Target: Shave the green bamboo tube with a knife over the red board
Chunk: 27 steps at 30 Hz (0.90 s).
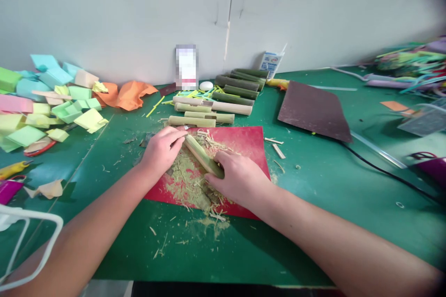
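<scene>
A pale green bamboo piece lies slanted above a red sheet strewn with shavings and dust. My right hand is closed around its near end, thumb on one side and fingers on the other. At the far end, my left hand is closed, its fingertips against the bamboo. A small shiny bit shows by the left fingertips, too small to name. Just beyond the sheet, several cut bamboo pieces lie in a row, some with notches.
Folded coloured papers and crumpled orange paper crowd the left. A dark brown sheet lies right, beside a black cable. A drink carton stands by the wall. A white wire frame juts in at lower left.
</scene>
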Tool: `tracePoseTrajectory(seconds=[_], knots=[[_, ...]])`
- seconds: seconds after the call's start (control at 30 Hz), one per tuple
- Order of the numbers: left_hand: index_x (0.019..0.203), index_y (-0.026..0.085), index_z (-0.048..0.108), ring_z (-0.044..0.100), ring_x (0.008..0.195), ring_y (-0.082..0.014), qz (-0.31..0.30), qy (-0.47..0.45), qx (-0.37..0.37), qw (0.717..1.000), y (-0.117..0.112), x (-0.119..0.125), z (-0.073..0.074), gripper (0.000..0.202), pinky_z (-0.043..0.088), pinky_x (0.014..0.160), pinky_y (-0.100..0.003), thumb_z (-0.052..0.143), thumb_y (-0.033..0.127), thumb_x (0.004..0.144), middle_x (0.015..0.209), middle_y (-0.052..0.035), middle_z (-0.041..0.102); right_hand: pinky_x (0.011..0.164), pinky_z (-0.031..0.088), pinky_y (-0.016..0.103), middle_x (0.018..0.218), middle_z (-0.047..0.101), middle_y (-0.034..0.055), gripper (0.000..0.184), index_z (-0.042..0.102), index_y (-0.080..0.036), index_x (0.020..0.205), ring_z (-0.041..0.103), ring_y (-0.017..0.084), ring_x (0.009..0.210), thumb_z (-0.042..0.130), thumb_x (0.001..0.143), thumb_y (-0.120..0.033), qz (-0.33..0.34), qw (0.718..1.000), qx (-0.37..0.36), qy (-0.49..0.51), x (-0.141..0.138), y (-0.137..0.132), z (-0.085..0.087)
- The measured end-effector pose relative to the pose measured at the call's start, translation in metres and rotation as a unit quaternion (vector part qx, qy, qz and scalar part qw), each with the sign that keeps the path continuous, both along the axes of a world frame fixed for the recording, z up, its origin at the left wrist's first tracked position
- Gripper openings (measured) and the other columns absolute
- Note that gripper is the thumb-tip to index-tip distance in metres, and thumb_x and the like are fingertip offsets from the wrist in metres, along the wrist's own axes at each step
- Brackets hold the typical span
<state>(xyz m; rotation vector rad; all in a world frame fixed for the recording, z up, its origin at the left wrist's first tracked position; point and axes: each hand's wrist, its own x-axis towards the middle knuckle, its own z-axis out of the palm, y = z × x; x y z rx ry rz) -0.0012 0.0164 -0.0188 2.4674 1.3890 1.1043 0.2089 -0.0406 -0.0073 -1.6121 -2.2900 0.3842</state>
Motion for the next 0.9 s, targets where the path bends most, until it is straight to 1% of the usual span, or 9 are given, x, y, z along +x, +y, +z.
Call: tracePoseTrajectory(seconds=[0.1, 0.17, 0.23, 0.33, 0.47, 0.6, 0.77, 0.83, 0.9], knots=[[0.103, 0.020, 0.065, 0.062, 0.091, -0.0179, 0.027, 0.009, -0.002, 1.000, 0.0005, -0.0014, -0.0025, 0.022, 0.048, 0.087, -0.032, 0.052, 0.022, 0.086, 0.102, -0.0064, 0.067, 0.049, 0.027, 0.026, 0.067, 0.055, 0.0003, 0.020, 0.050, -0.021, 0.071, 0.045, 0.013, 0.057, 0.059, 0.072, -0.039, -0.001, 1.000, -0.004, 0.001, 0.0001, -0.0002, -0.0006], [0.099, 0.019, 0.065, 0.063, 0.086, -0.0178, 0.053, 0.016, -0.004, 0.998, 0.0009, -0.0022, -0.0029, 0.019, 0.049, 0.083, -0.031, 0.055, 0.024, 0.084, 0.098, -0.0060, 0.068, 0.049, 0.027, 0.026, 0.067, 0.055, 0.0002, 0.020, 0.050, -0.021, 0.071, 0.045, 0.013, 0.057, 0.059, 0.072, -0.038, -0.003, 1.000, -0.004, 0.000, -0.0001, -0.0003, -0.0007], [0.094, 0.018, 0.065, 0.063, 0.084, -0.0177, 0.060, 0.028, 0.002, 0.998, 0.0014, -0.0027, -0.0025, 0.015, 0.049, 0.080, -0.030, 0.056, 0.024, 0.083, 0.093, -0.0057, 0.068, 0.049, 0.027, 0.026, 0.067, 0.055, 0.0001, 0.020, 0.050, -0.021, 0.070, 0.044, 0.012, 0.057, 0.059, 0.071, -0.038, -0.004, 1.000, -0.001, -0.001, -0.0005, -0.0002, -0.0005], [0.087, 0.018, 0.066, 0.062, 0.085, -0.0167, 0.036, 0.041, 0.025, 0.998, 0.0028, -0.0033, -0.0013, 0.012, 0.048, 0.079, -0.028, 0.055, 0.021, 0.084, 0.091, -0.0054, 0.067, 0.049, 0.027, 0.026, 0.067, 0.055, -0.0002, 0.020, 0.050, -0.021, 0.070, 0.043, 0.012, 0.056, 0.059, 0.071, -0.039, -0.004, 1.000, -0.002, -0.004, -0.0012, 0.0000, 0.0004], [0.087, 0.017, 0.067, 0.062, 0.081, -0.0152, 0.008, 0.034, 0.057, 0.998, 0.0041, -0.0044, -0.0019, 0.011, 0.050, 0.078, -0.029, 0.057, 0.022, 0.083, 0.090, -0.0052, 0.066, 0.049, 0.027, 0.026, 0.066, 0.055, 0.0001, 0.020, 0.052, -0.020, 0.071, 0.043, 0.012, 0.056, 0.059, 0.072, -0.039, -0.007, 1.000, -0.010, -0.005, -0.0015, 0.0003, 0.0007], [0.088, 0.017, 0.067, 0.062, 0.081, -0.0148, -0.010, 0.022, 0.045, 0.999, 0.0031, -0.0052, -0.0039, 0.012, 0.051, 0.077, -0.028, 0.059, 0.023, 0.082, 0.091, -0.0053, 0.067, 0.049, 0.026, 0.025, 0.065, 0.055, -0.0002, 0.020, 0.053, -0.020, 0.072, 0.044, 0.012, 0.056, 0.060, 0.071, -0.039, -0.006, 1.000, -0.009, -0.002, -0.0005, 0.0003, -0.0002], [0.092, 0.018, 0.068, 0.062, 0.084, -0.0145, -0.004, -0.004, 0.019, 1.000, 0.0027, -0.0043, -0.0063, 0.013, 0.051, 0.078, -0.028, 0.059, 0.022, 0.083, 0.094, -0.0049, 0.066, 0.049, 0.026, 0.026, 0.065, 0.054, 0.0002, 0.020, 0.053, -0.020, 0.073, 0.044, 0.012, 0.057, 0.060, 0.071, -0.039, -0.004, 1.000, -0.007, -0.003, 0.0003, 0.0006, -0.0014], [0.090, 0.018, 0.068, 0.062, 0.083, -0.0146, -0.005, -0.015, 0.013, 1.000, 0.0037, -0.0039, -0.0072, 0.012, 0.051, 0.077, -0.028, 0.060, 0.022, 0.082, 0.093, -0.0049, 0.067, 0.049, 0.025, 0.026, 0.065, 0.054, 0.0001, 0.021, 0.053, -0.020, 0.073, 0.044, 0.012, 0.057, 0.060, 0.071, -0.040, -0.005, 1.000, -0.005, -0.004, 0.0003, 0.0009, -0.0017], [0.088, 0.017, 0.068, 0.062, 0.078, -0.0141, -0.009, -0.026, 0.006, 1.000, 0.0049, -0.0037, -0.0079, 0.012, 0.052, 0.072, -0.028, 0.061, 0.023, 0.081, 0.091, -0.0052, 0.067, 0.049, 0.025, 0.025, 0.066, 0.054, -0.0002, 0.021, 0.052, -0.020, 0.073, 0.043, 0.012, 0.057, 0.059, 0.071, -0.040, -0.005, 1.000, -0.002, -0.005, 0.0002, 0.0011, -0.0018]])
